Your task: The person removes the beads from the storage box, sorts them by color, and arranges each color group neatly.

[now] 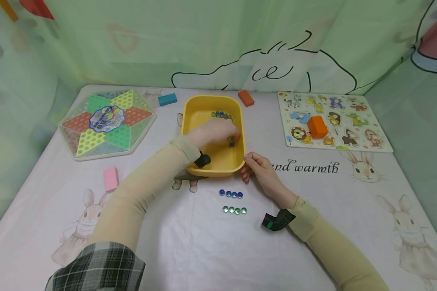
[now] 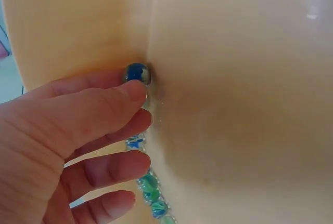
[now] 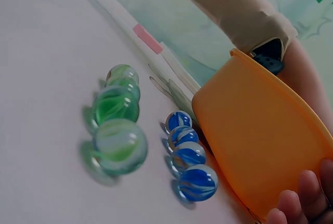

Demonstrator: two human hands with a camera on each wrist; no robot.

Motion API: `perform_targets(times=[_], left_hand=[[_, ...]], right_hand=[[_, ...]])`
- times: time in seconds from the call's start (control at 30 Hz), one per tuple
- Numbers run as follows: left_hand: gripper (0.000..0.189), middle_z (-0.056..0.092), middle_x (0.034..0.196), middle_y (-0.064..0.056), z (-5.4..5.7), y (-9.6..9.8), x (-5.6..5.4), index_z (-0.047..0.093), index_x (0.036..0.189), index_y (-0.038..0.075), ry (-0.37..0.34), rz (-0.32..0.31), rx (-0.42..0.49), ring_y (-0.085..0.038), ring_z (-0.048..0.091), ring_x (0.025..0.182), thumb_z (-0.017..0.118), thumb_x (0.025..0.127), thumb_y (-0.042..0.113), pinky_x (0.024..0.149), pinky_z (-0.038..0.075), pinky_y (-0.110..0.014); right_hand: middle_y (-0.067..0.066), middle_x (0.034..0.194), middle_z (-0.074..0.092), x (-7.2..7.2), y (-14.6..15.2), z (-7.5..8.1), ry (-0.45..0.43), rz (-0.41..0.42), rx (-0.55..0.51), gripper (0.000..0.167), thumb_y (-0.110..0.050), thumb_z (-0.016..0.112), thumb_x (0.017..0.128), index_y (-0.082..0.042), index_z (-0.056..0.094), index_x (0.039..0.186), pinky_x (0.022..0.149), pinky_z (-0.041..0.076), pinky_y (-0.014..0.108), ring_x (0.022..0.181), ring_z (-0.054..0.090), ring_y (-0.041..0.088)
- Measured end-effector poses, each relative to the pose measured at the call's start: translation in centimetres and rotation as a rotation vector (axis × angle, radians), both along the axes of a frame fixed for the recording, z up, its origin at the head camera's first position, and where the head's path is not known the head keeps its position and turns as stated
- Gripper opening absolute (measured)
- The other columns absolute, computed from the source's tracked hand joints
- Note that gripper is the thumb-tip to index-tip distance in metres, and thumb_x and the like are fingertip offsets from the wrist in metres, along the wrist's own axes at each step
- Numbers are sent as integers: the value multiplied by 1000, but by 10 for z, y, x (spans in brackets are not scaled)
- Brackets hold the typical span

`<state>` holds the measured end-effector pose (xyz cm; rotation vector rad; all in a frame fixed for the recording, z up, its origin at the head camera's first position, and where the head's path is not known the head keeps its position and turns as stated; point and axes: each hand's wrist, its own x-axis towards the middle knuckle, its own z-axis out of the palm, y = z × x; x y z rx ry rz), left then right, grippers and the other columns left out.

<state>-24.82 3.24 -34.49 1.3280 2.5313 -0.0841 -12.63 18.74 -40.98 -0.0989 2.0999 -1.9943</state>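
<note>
One yellow plastic tub [image 1: 222, 158] has the left hand [image 1: 217, 131] inside, pinching a round blue-patterned glass marble [image 2: 137, 73], apparently a picking step that next calls for a clean lift, while the right hand [image 1: 261, 167] grips the near corner.

On my head feed I read "and warmth" in black script [image 1: 306, 167] on the tabletop [image 1: 189, 250], its start partly covered; the hexagonal game board's [image 1: 83, 144] label [image 1: 107, 119] defeats me.
</note>
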Motion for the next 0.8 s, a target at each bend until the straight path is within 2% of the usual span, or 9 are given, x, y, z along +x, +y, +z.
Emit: perform_targets(times=[0.27, 0.4, 0.47, 0.6, 0.7, 0.8], left_hand=[[20, 63, 105, -2, 0, 1, 4, 65, 106, 14, -15, 16, -51, -19, 54, 99, 63, 87, 19, 90, 43, -32], [18, 63, 101, -1, 6, 2, 9, 64, 103, 13, -33, 16, -42, -17, 53, 94, 62, 88, 21, 87, 44, -31], [18, 63, 99, -1, 11, 1, 11, 64, 103, 12, -30, 13, -15, -16, 54, 91, 62, 88, 22, 84, 45, -30], [16, 64, 94, -1, 31, -4, 22, 65, 100, 12, -23, 12, 80, -15, 55, 85, 62, 87, 22, 77, 47, -29], [16, 62, 89, 0, 46, -11, 36, 64, 100, 14, -39, 16, 153, -14, 54, 82, 62, 87, 23, 73, 46, -27], [17, 61, 86, 2, 54, -20, 55, 63, 100, 16, -43, 7, 208, -13, 53, 80, 63, 87, 26, 72, 44, -25]], right_hand=[[-2, 70, 55, 0, -1, -1, -7, 5, -7, 23, -19, 40, 99, -7, 48, 82, 54, 47, 22, 57, 52, 9], [-1, 70, 55, 0, -1, -1, -8, -1, -3, 23, -19, 40, 99, -6, 48, 82, 54, 47, 22, 57, 52, 9], [-1, 70, 55, 0, -1, -1, -7, -1, 2, 23, -19, 40, 99, -6, 48, 82, 54, 47, 22, 57, 52, 10], [-1, 70, 54, 1, -1, 0, -6, 7, 0, 23, -20, 40, 99, -6, 48, 82, 54, 47, 22, 57, 51, 10], [-2, 70, 54, 0, 0, 0, 3, 13, -16, 24, -21, 40, 99, -8, 48, 81, 54, 47, 21, 57, 51, 9], [-3, 69, 55, -1, 1, 0, 15, 16, -28, 24, -22, 41, 99, -10, 50, 81, 54, 47, 21, 57, 52, 9]])
